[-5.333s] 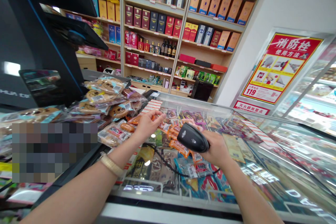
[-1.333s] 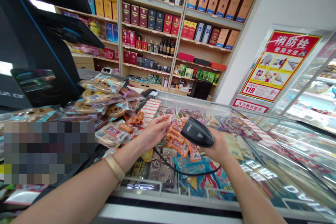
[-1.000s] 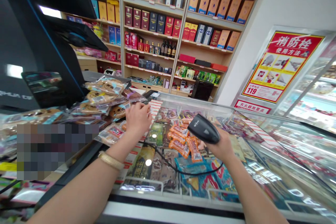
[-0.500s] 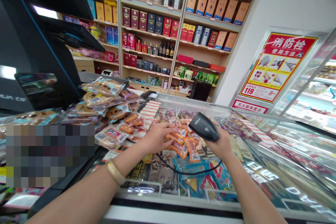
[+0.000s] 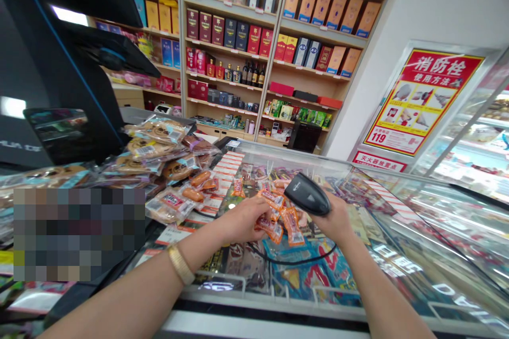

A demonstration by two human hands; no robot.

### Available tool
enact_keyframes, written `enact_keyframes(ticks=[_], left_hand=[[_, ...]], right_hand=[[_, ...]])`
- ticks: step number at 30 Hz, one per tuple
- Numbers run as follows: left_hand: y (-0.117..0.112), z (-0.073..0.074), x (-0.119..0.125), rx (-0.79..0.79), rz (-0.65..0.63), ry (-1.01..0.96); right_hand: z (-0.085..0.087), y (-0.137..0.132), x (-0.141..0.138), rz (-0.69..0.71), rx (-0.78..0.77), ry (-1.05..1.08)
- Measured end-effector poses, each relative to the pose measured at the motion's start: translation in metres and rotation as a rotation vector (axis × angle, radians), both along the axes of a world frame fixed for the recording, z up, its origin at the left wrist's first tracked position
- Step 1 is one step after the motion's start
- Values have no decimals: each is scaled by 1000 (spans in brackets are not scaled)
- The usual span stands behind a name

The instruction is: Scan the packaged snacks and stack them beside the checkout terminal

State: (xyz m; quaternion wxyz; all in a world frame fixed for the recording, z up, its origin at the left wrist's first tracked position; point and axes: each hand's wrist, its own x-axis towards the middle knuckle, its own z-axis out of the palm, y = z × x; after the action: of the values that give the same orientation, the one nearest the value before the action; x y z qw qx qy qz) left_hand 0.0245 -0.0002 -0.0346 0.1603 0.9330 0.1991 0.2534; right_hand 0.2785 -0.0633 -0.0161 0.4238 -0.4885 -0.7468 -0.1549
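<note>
My right hand [image 5: 336, 220] grips a black barcode scanner [image 5: 307, 194], whose black cord [image 5: 294, 260] loops across the glass below. My left hand [image 5: 242, 218], with a gold watch [image 5: 180, 264] on the wrist, pinches a small orange snack packet [image 5: 267, 224] from a loose cluster of orange packets [image 5: 286, 212] lying on the glass lid just under the scanner. The scanner's head points left and down over the packets. Both hands hover close together above the freezer lid.
The glass-topped freezer [image 5: 397, 222] spans the front. A heap of wrapped snacks [image 5: 167, 159] lies to the left, against a black checkout terminal [image 5: 47, 79]. Shelves of boxed goods and bottles [image 5: 254, 26] fill the back wall. A red poster [image 5: 421, 98] hangs at the right.
My left hand went left to the snack heap, then came back to the orange packets and closed on one. The scanner hand stayed nearly still.
</note>
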Motion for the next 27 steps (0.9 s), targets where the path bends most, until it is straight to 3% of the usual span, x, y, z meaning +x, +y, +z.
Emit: enact_keyframes(ticks=[4,8,15,19,27], left_hand=[[-2,3,0,-82,3,-31],[2,11,-3,-105,13,-262],[17,24,-15,-89,254,-578],[19,25,-17,-57,305,-616],[21,20,-16,86,237,-595]], right_hand=[[0,0,0,8,-4,-7],[-1,0,1,12,13,5],[0,-1,0,46,-50,-39],[1,-2,-6,95,-107,-86],[2,-5,-13,103,-205,-168]])
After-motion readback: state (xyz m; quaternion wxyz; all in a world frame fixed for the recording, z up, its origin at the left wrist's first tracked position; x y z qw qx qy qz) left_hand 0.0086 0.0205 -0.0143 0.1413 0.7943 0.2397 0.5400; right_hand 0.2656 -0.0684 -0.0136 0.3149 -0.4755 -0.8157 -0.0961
